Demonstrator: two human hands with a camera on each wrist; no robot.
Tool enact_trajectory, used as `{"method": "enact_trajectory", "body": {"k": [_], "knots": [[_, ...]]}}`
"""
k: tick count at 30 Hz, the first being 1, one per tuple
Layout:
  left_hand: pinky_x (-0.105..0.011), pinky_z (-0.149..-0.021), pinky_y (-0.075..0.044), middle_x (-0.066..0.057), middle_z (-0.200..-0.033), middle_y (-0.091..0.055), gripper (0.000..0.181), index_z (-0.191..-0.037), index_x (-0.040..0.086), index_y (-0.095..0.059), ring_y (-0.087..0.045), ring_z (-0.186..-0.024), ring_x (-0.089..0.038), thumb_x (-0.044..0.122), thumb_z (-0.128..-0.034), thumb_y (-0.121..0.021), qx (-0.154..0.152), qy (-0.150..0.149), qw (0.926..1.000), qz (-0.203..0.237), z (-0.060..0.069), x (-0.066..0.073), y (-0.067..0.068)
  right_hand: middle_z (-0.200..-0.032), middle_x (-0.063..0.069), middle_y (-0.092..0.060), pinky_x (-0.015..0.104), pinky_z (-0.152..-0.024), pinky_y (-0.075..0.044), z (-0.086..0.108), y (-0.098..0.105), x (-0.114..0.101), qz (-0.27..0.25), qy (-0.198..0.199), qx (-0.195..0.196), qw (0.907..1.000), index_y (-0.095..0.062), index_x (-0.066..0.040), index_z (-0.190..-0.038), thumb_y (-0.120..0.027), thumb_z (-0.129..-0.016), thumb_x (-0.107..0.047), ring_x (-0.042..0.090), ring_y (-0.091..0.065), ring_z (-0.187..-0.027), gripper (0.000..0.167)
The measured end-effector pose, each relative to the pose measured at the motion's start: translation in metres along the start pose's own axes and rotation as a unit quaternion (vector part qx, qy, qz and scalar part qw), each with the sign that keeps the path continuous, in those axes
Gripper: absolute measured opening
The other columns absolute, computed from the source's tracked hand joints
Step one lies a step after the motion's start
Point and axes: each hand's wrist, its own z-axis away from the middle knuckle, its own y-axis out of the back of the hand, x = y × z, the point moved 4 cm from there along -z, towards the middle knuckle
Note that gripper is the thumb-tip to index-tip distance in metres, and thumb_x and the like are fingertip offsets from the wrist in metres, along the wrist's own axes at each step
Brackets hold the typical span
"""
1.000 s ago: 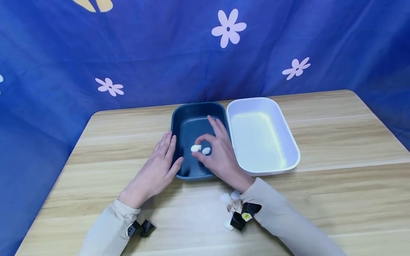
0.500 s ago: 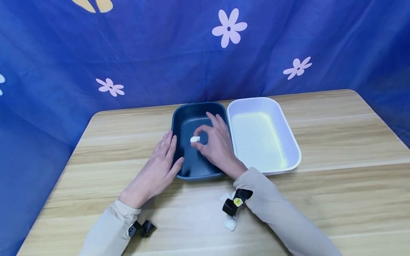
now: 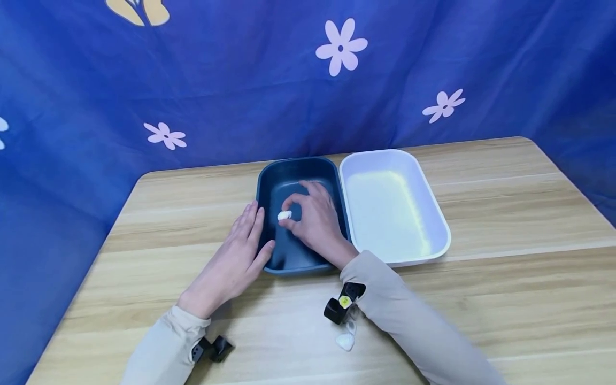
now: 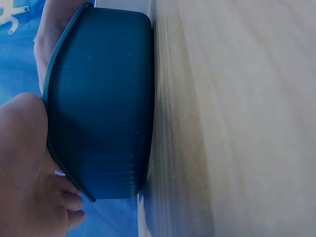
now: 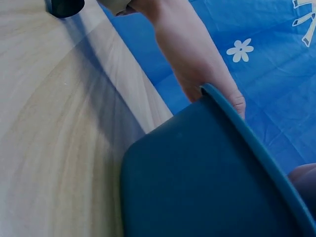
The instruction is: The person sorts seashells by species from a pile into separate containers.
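Right hand [image 3: 317, 224] has got a little white shell [image 3: 284, 215] pinched between thumb and index finger. The grip is closed down to about the width of the shell, with the other fingers stretched out past it. The shell's within the outline of the dark blue tray [image 3: 295, 254], over toward its left side, though I can't really tell how high it sits above the bottom.

Left hand [image 3: 226, 267] isn't gripping anything small. Its fingers are pretty much straight and lie along the left side of the dark tray, with the thumb out near the front left corner. The left wrist view has that hand right up against the rim.

There's a white tray [image 3: 385, 214] just beside the dark one, on its right, both on a wood-look desk [image 3: 510, 299]. A few more shells [image 3: 345, 341] are on the desk in front of the trays, partly hidden under the black camera [image 3: 338, 307] on the right wrist, so I can't give you a count. Light beige sleeves on both arms, and a blue curtain [image 3: 240, 80] with pale flowers hangs behind the desk.
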Motion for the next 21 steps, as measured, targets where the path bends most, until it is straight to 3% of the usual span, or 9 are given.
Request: {"method": "enact_trajectory", "body": {"k": [5, 10, 15, 21], "knots": [[-0.047, -0.118, -0.011, -0.02, -0.16, -0.004, 0.069, -0.151, -0.006, -0.013, -0.004, -0.147, -0.031, 0.04, -0.1043, -0.034, 0.002, -0.005, 1.0, 0.003, 0.0, -0.001, -0.001, -0.139, 0.007, -0.051, 0.048, -0.11, -0.032, 0.003, -0.001, 0.004, -0.006, -0.031, 0.028, 0.9991, -0.073, -0.019, -0.087, -0.08, -0.081, -0.029, 0.029, -0.038, -0.134, 0.014], [-0.048, -0.118, -0.012, -0.019, -0.16, -0.005, 0.069, -0.151, -0.006, -0.014, -0.005, -0.147, -0.032, 0.04, -0.1041, -0.035, 0.002, -0.008, 1.0, 0.005, 0.001, -0.002, -0.002, -0.134, 0.006, -0.055, 0.046, -0.105, -0.038, 0.008, 0.003, 0.003, -0.016, -0.028, 0.042, 0.9986, -0.074, -0.019, -0.087, -0.079, -0.082, -0.024, 0.029, -0.043, -0.129, 0.009], [-0.048, -0.118, -0.013, -0.019, -0.16, -0.005, 0.068, -0.151, -0.006, -0.014, -0.005, -0.147, -0.033, 0.039, -0.1043, -0.034, 0.006, -0.011, 0.9999, 0.004, 0.0, -0.002, -0.001, -0.127, 0.007, -0.059, 0.043, -0.097, -0.045, 0.018, 0.02, -0.001, -0.05, 0.01, 0.065, 0.9966, -0.074, -0.016, -0.088, -0.077, -0.083, -0.015, 0.028, -0.049, -0.121, 0.006], [-0.048, -0.118, -0.012, -0.019, -0.16, -0.003, 0.069, -0.152, -0.005, -0.013, -0.005, -0.147, -0.033, 0.04, -0.1042, -0.034, 0.004, -0.006, 0.9999, 0.007, 0.0, -0.002, 0.0, -0.118, 0.007, -0.063, 0.04, -0.087, -0.051, 0.039, 0.051, -0.004, -0.083, 0.085, 0.082, 0.9896, -0.073, -0.011, -0.086, -0.073, -0.083, -0.005, 0.025, -0.055, -0.112, 0.007]]}}
